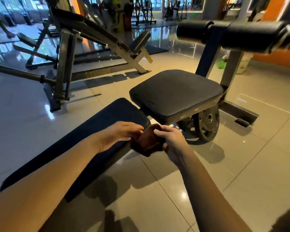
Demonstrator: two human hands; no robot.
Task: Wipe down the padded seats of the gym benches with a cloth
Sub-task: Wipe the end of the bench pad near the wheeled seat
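Now both hands meet at the near right corner of the long pad (pixel 84 138), with the brown cloth (pixel 147 142) bunched between them. The left hand (pixel 119 134) lies mostly flat, fingers stretched out, tips touching the cloth's left edge; whether it grips is unclear. The right hand (pixel 170 139) is curled around the cloth's right side, thumb pressed on top. The cloth hangs just off the pad's edge, above the floor (pixel 241 164). Beyond it, to the right, sits the square seat (pixel 174 92), a weight plate (pixel 208 124) leaning beneath it. A roller (pixel 228 33) stands far right, another bench (pixel 94 36) far left
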